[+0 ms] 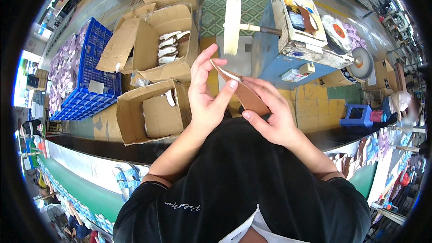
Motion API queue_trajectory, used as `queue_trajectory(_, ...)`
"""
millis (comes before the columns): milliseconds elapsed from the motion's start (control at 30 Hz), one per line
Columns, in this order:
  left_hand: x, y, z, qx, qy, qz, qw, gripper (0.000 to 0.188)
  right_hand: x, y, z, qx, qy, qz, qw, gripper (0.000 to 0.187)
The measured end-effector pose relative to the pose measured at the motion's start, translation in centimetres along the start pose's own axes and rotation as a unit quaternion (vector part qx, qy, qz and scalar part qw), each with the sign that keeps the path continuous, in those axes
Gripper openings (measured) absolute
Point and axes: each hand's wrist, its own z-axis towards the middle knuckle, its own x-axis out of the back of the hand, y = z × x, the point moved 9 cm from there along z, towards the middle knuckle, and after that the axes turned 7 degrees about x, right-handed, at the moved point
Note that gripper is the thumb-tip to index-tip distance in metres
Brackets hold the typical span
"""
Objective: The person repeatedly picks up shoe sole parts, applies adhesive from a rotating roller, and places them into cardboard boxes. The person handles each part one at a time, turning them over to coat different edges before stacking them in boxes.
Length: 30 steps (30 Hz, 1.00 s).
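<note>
A brown shoe sole (pixel 248 97) with a pale edge is in front of my chest, tilted with its narrow tip pointing up and left. My right hand (pixel 273 110) grips its near, wider end, with the thumb on the brown face and the fingers along the far side. My left hand (pixel 206 96) presses its thumb on the sole near the middle, while its fingers stretch upward behind the tip. Beyond my hands stands a polishing machine (pixel 265 58) with a white cylindrical buffing wheel (pixel 232 24) on its shaft.
At left, an open cardboard box (pixel 162 74) holds several white-edged soles; a smaller box (pixel 130 117) stands nearer. A blue crate (pixel 92 63) contains lilac pieces. A white tray (pixel 315 36) sits on the machine, beside a grey wheel (pixel 361 63). Behind me runs a green conveyor (pixel 90 175) with sandals.
</note>
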Motion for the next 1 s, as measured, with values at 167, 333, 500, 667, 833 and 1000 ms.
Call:
queue_trajectory(167, 1.8, -3.0, 0.1, 0.121, 0.113, -0.122, 0.979, 0.034, 0.1, 0.1, -0.4, 0.003, 0.004, -0.006, 1.000, 0.062)
queue_trajectory(333, 1.3, -5.6, -1.6, 0.265, 0.136, -0.186, 0.936, 0.051, 1.1, 0.4, -0.6, 0.011, 0.049, -0.122, 0.991, 0.074)
queue_trajectory(500, -5.0, -5.7, -4.5, 0.334, -0.056, -0.290, 0.895, 0.055, 0.9, 1.6, -0.5, -0.034, 0.075, -0.155, 0.985, 0.094)
queue_trajectory(667, -4.4, -6.9, -3.3, 0.353, -0.077, -0.414, 0.835, 0.050, -0.1, 1.3, -0.6, 0.007, 0.061, -0.026, 0.998, 0.112)
queue_trajectory(833, -4.2, -6.7, -2.8, 0.357, -0.111, -0.588, 0.717, 0.062, 0.0, 1.4, -1.1, 0.022, 0.041, -0.021, 0.999, 0.104)
queue_trajectory(1000, -4.8, -6.5, -3.6, 0.386, -0.111, -0.628, 0.666, 0.065, -0.2, 1.6, -1.1, 0.016, 0.036, -0.027, 0.999, 0.083)
